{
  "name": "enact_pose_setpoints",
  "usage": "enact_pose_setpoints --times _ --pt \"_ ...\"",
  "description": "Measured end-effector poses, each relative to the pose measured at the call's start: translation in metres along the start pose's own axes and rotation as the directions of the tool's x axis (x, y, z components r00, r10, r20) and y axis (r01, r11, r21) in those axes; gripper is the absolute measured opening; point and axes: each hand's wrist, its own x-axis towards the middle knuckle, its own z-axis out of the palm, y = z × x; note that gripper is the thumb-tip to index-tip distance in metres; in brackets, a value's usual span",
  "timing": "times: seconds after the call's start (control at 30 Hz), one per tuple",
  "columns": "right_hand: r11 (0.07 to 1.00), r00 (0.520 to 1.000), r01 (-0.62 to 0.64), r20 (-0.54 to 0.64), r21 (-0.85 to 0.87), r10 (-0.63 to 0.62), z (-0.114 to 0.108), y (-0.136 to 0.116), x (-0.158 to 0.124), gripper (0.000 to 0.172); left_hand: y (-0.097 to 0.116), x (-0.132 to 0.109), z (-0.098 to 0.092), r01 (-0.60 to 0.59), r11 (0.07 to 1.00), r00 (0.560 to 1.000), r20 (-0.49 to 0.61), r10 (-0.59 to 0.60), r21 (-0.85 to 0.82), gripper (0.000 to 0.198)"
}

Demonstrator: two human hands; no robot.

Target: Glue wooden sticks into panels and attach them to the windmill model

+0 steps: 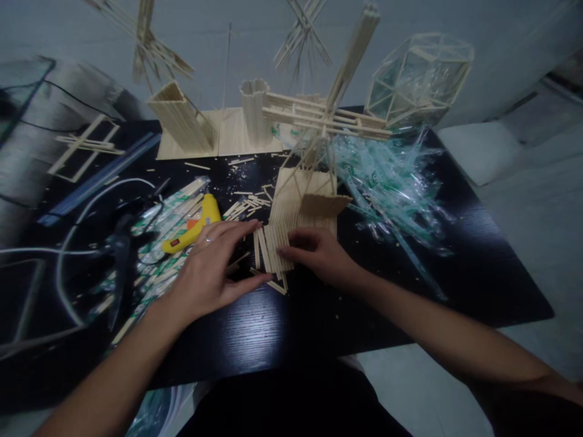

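Observation:
A small panel of short wooden sticks (277,247) lies side by side on the dark table before me. My right hand (321,258) is closed at the panel's right edge, its thumb resting on the sticks and its fingers curled beside them. My left hand (207,261) is open at the left, its index finger at the far ends and its thumb at the near ends. Between them is a narrow loose stick pair (258,249). Behind stands a larger stick base (289,194), carrying a windmill-like stick frame (325,118) and a small brown upright panel (324,205).
Left of my hands lies a yellow glue gun (195,230) on plastic-wrapped stick packs (150,267), near a white cable (59,267). Stick towers (182,118) stand at the back. Crumpled clear wrappers (387,182) and a faceted stick frame (419,79) are at right.

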Motion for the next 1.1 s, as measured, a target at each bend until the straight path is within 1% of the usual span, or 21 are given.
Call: enact_pose_setpoints --times 0.17,0.37,0.6,0.8,0.97,1.1 --pt "1.000 1.000 0.002 0.016 -0.003 -0.002 -0.0007 0.0034 0.0000 0.033 -0.0001 -0.0004 0.0006 -0.011 1.000 1.000 -0.009 0.011 -0.013 0.080" --pt "0.999 1.000 0.020 0.017 -0.047 -0.019 -0.0007 0.0032 0.0000 0.031 -0.0005 -0.0003 0.0016 -0.010 0.999 1.000 0.000 0.010 -0.038 0.081" --pt "0.999 0.999 0.025 0.032 -0.043 -0.024 -0.0011 0.0030 -0.0003 0.029 -0.0014 -0.0014 0.0018 -0.021 0.998 1.000 -0.013 0.020 -0.054 0.082" --pt "0.999 0.999 0.012 0.042 -0.042 -0.010 -0.0013 0.0016 -0.0002 0.034 -0.0017 -0.0027 0.0023 -0.020 0.998 1.000 -0.019 0.019 -0.058 0.082" --pt "0.999 0.999 -0.002 0.033 -0.049 0.003 -0.0012 0.0014 0.0002 0.036 -0.0016 -0.0036 0.0015 -0.005 0.999 1.000 -0.007 0.004 -0.052 0.087" --pt "0.998 0.999 0.019 0.040 -0.060 -0.017 -0.0010 0.0004 -0.0003 0.034 -0.0008 -0.0031 0.0018 0.002 0.999 1.000 -0.007 -0.002 -0.045 0.089"
